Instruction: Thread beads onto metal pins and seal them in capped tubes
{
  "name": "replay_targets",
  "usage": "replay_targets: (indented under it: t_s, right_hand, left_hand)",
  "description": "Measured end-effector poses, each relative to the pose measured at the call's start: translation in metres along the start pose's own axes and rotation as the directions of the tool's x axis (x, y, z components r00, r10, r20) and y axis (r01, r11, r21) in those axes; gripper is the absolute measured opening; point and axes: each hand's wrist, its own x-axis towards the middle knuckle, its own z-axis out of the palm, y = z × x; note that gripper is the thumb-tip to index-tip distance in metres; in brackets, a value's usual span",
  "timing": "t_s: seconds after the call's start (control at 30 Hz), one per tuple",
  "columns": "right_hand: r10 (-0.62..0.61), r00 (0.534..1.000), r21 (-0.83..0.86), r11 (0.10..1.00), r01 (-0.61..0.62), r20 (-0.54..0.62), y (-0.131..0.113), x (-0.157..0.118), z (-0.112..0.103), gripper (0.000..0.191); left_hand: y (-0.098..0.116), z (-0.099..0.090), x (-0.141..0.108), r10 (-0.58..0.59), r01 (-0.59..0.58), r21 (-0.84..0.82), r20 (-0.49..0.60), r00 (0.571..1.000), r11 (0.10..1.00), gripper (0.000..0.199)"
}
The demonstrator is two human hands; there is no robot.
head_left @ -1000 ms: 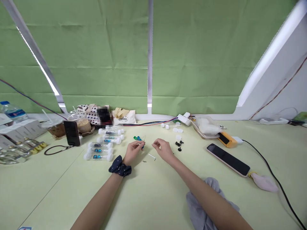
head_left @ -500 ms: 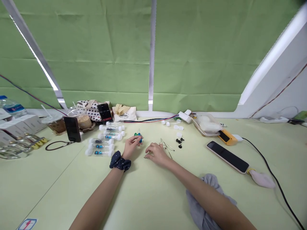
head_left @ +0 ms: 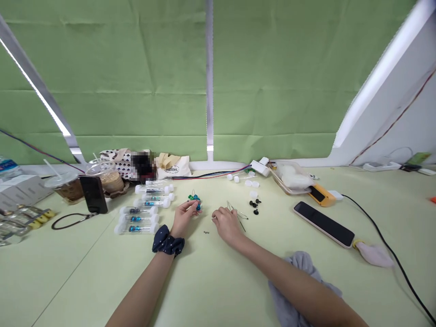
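Note:
My left hand (head_left: pixel 183 218), with a dark dotted scrunchie (head_left: pixel 167 241) on the wrist, has its thumb and fingers pinched together against a cluster of blue and green beads (head_left: pixel 194 197). Whether one bead sits between the fingertips is hidden. My right hand (head_left: pixel 227 225) is curled palm down over the table, its fingertips drawn together; what they hold, if anything, is too small to make out. Beside its knuckles lie several thin metal rods (head_left: pixel 241 213). Between the hands, tiny metal bits (head_left: pixel 206 232) rest on the table.
Clear tubes with white caps (head_left: pixel 139 218) lie left of my left hand. Black stoppers (head_left: pixel 255 211) and white caps (head_left: pixel 254 194) are beyond my right hand. A phone (head_left: pixel 323 223) lies at right; another phone (head_left: pixel 93 194) stands near drink cups (head_left: pixel 65 187). A grey cloth (head_left: pixel 289 290) sits under my right forearm.
My right hand has shifted slightly right and its fingers have drawn in, leaving the tiny metal bits uncovered on the table. My left hand stays at the beads. The view has tilted slightly.

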Motion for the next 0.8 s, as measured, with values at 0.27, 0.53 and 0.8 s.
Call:
replay_targets:
  t_s: [0.27, 0.53, 0.8]
  right_hand:
    - [0.041, 0.992, 0.039, 0.998, -0.046, 0.117, 0.012, 0.004, 0.001, 0.007]
    - [-0.101, 0.979, -0.023, 0.994, 0.107, 0.178, 0.01, 0.007, 0.004, 0.009]
    - [-0.256, 0.943, 0.39, 0.907, 0.158, 0.214, 0.014, 0.005, -0.002, 0.013]
  left_hand:
    - [0.004, 0.001, -0.001, -0.05, 0.049, -0.036, -0.028, 0.998, 0.998, 0.032]
    - [-0.003, -0.004, 0.001, -0.06, 0.059, -0.027, -0.005, 0.998, 0.998, 0.033]
    - [-0.001, -0.002, 0.001, -0.054, 0.054, -0.022, -0.01, 0.998, 0.998, 0.035]
